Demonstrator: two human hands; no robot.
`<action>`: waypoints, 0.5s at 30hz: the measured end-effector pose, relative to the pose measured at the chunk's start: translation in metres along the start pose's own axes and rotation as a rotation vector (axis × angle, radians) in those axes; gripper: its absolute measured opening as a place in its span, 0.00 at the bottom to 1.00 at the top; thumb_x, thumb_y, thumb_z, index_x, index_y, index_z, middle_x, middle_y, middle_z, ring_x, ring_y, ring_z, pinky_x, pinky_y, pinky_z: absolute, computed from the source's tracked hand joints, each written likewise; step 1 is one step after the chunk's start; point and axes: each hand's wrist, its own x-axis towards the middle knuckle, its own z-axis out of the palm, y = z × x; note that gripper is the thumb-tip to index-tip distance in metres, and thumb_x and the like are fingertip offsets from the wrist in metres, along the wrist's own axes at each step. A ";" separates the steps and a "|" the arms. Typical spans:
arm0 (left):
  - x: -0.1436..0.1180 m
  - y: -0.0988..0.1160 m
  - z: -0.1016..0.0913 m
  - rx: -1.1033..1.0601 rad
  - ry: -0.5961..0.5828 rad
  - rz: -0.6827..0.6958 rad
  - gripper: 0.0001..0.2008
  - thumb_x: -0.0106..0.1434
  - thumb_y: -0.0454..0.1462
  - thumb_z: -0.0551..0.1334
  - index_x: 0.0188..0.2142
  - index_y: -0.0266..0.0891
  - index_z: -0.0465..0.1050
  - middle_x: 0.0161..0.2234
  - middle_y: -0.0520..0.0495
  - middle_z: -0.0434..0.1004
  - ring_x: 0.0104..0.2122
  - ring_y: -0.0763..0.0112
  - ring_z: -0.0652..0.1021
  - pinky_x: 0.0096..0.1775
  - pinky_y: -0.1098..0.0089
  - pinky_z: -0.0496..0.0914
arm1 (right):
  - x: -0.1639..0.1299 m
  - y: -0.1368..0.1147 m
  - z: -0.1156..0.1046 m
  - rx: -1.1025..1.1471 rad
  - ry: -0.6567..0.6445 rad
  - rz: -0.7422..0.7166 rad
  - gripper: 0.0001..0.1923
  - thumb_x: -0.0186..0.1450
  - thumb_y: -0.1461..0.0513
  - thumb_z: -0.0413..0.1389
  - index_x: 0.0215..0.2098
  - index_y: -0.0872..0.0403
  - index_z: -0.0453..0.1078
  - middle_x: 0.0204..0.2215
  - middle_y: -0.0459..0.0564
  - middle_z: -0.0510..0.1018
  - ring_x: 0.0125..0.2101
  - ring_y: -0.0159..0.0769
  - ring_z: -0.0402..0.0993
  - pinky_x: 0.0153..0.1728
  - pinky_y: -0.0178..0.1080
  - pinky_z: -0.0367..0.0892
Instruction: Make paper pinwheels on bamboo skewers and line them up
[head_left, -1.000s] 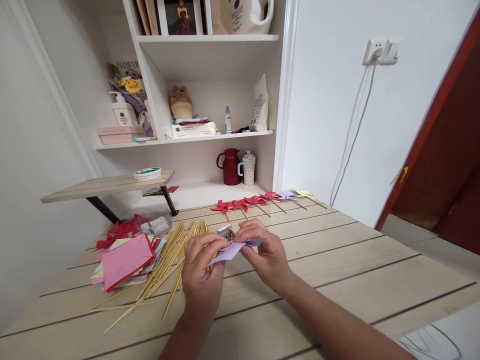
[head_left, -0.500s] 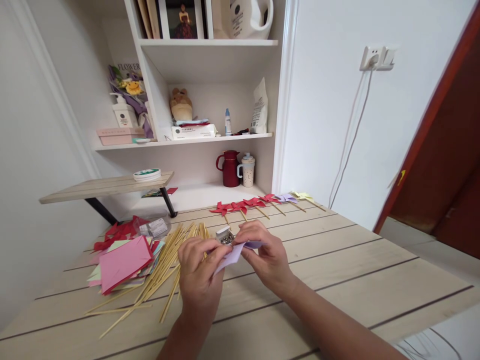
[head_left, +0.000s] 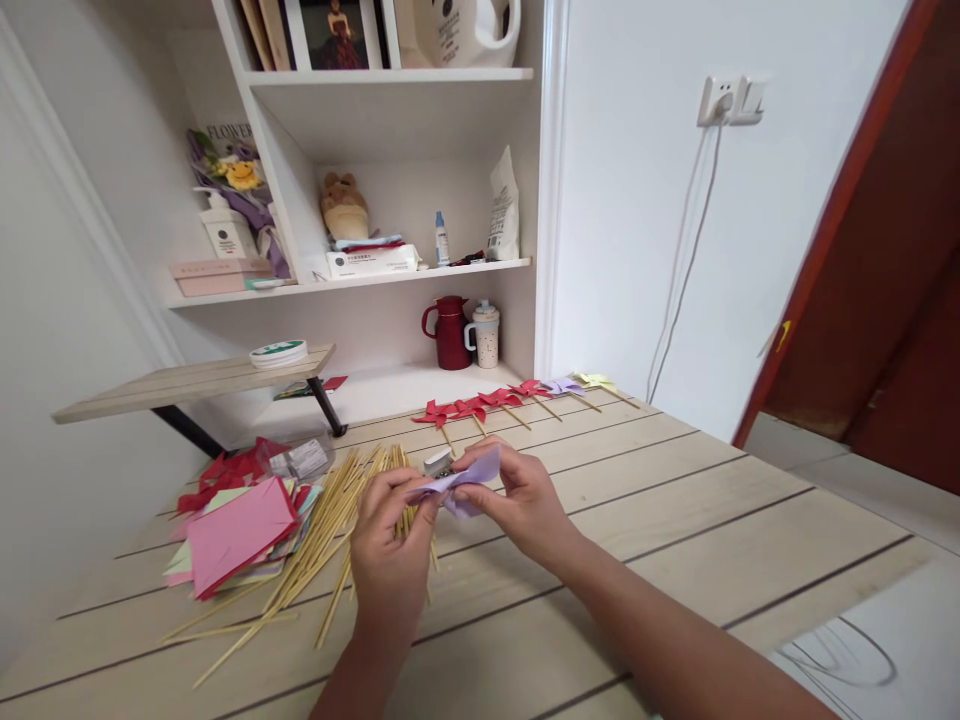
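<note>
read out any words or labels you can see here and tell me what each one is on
"FLOWER": on the flower bouquet wrap, upper left shelf.
White jug, top shelf: dark round label, too blurred to read.
Pump bottle, tissue pack, white bag, round tin: print too small to read.

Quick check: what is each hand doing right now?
Left hand: closed, pinching the lilac paper piece.
Right hand: closed, pinching the same paper.

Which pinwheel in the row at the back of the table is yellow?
The yellow pinwheel is the last one at the right end, beside the purple one; the others are red.
</note>
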 end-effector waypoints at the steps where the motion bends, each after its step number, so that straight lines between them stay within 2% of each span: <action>1: 0.001 0.000 -0.002 0.035 -0.001 0.062 0.05 0.63 0.32 0.66 0.37 0.43 0.78 0.36 0.51 0.75 0.38 0.69 0.77 0.40 0.67 0.70 | 0.000 -0.001 -0.001 -0.001 -0.006 -0.026 0.08 0.61 0.59 0.67 0.39 0.49 0.78 0.35 0.49 0.80 0.38 0.40 0.76 0.41 0.43 0.69; 5: 0.004 0.004 -0.010 0.168 -0.007 0.302 0.08 0.63 0.29 0.65 0.39 0.43 0.77 0.36 0.50 0.75 0.39 0.67 0.75 0.47 0.61 0.68 | 0.000 -0.003 -0.002 0.035 -0.026 -0.108 0.07 0.61 0.62 0.66 0.38 0.48 0.78 0.34 0.48 0.79 0.38 0.39 0.75 0.41 0.42 0.70; 9: 0.005 0.010 -0.016 0.257 -0.013 0.472 0.08 0.63 0.29 0.66 0.40 0.41 0.77 0.35 0.48 0.76 0.37 0.66 0.74 0.51 0.56 0.65 | 0.001 -0.004 -0.003 0.053 -0.047 -0.183 0.06 0.62 0.66 0.65 0.37 0.48 0.78 0.32 0.49 0.79 0.38 0.38 0.75 0.42 0.43 0.70; 15: 0.005 0.014 -0.019 0.306 -0.008 0.516 0.07 0.64 0.30 0.65 0.40 0.42 0.76 0.35 0.48 0.76 0.37 0.67 0.75 0.50 0.56 0.66 | 0.001 -0.005 -0.004 0.044 -0.054 -0.265 0.07 0.63 0.67 0.63 0.36 0.49 0.77 0.30 0.48 0.81 0.36 0.38 0.74 0.42 0.45 0.71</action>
